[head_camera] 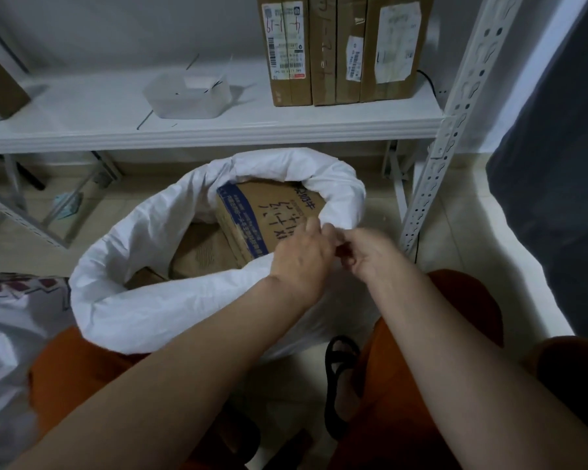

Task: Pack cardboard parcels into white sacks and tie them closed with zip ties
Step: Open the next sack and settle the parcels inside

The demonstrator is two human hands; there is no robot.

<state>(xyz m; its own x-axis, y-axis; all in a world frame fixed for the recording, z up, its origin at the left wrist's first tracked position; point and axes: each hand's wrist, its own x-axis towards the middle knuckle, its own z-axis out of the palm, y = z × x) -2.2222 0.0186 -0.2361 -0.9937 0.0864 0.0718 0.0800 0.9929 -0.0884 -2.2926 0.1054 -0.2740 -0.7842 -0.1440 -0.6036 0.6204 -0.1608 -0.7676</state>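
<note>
A white sack (143, 300) stands open on the floor between my knees, its rim rolled outward. Inside it lies a cardboard parcel (269, 212) with blue print and handwriting, tilted, on top of other brown parcels (201, 256). My left hand (302, 256) and my right hand (367, 252) meet at the near right part of the sack's rim. Both hands have curled fingers that pinch the white fabric there. The fingertips are partly hidden by each other.
A white metal shelf (218, 127) runs across behind the sack, holding several upright cardboard parcels (340, 49) and a white plastic tub (187, 93) with zip ties. The shelf's upright post (448, 130) stands at right. Another white sack (4, 334) lies at left.
</note>
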